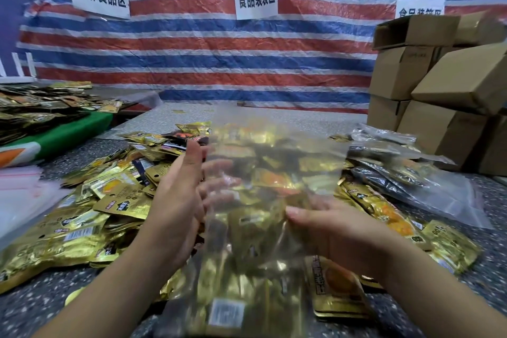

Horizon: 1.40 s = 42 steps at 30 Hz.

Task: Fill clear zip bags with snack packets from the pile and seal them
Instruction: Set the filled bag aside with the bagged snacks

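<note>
A speckled grey table [488, 277] shows bare strips at the near edges. A sprawling pile of crinkled gold foil snack packets [82, 228] fills its middle. Above it a blurred clear plastic zip bag [255, 173] is held up, its edges hard to trace. The left hand [178, 200] has straight fingers against the bag; the right hand [334, 230] pinches its film, fingers partly hidden.

A clear plastic zip bag [247, 186], blurred, is held upright above a sprawling pile of gold foil snack packets [104, 206] on the worktop.

Striped tarp wall [219, 63], stacked cardboard boxes [439, 90], seemingly speckled tabletop [480, 282]
</note>
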Each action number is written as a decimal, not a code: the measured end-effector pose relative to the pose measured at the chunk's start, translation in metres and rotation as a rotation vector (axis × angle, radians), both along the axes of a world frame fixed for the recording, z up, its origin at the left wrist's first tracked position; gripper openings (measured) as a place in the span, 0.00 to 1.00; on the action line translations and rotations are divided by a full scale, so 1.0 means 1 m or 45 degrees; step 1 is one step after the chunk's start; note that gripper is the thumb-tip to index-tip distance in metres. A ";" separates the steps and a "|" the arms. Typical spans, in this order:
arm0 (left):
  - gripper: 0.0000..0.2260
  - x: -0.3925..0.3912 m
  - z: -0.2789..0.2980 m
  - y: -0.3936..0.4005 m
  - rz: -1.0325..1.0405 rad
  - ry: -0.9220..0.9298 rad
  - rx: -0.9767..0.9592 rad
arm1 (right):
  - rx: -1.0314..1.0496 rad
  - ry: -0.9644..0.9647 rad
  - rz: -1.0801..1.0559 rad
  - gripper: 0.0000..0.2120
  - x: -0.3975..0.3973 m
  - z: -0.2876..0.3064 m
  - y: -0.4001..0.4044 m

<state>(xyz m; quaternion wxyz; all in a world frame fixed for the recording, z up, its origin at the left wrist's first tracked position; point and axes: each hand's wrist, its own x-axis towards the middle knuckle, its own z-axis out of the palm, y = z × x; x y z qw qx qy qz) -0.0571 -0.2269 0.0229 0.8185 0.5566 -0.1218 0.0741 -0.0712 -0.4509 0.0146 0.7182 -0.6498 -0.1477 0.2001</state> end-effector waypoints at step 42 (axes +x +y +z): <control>0.30 -0.001 -0.009 -0.006 -0.654 0.421 0.210 | 0.372 0.209 -1.239 0.22 0.143 0.052 -0.108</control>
